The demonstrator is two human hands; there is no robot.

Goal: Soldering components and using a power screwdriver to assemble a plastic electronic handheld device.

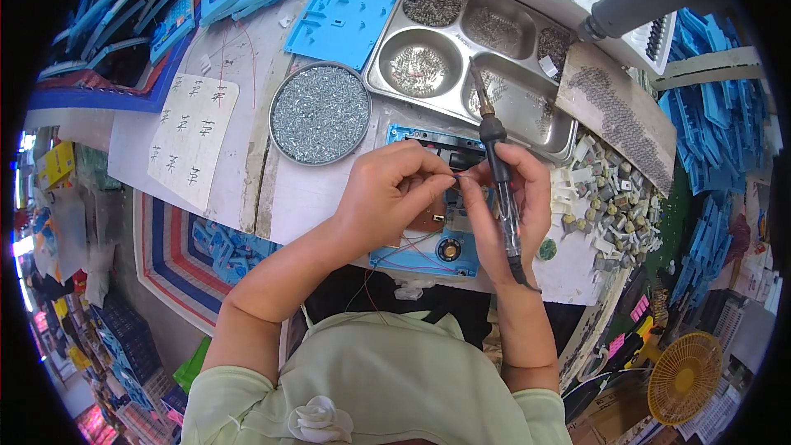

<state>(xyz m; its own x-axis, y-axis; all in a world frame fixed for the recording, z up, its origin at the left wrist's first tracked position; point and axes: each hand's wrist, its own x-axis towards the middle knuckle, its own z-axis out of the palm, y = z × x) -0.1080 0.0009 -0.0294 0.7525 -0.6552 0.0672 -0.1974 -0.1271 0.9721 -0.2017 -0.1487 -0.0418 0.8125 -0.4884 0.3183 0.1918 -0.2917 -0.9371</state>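
Observation:
My left hand (386, 198) pinches a thin wire over a blue plastic device shell (428, 259) lying on the white table. My right hand (511, 198) meets it from the right, its fingertips on the same wire. Along that hand lies a black-handled soldering iron (499, 177), tip pointing up and away toward the steel tray. Red and blue wires, a small brown board and a round black part show inside the shell beneath my hands. Where exactly the wire ends is hidden by my fingers.
A round tin of small screws (320, 114) sits left of my hands. A compartmented steel tray (470, 49) with small metal parts stands behind. A blue plastic panel (342, 16) lies farther back. Small white and grey components (614, 198) are heaped at right. A yellow fan (684, 375) stands below right.

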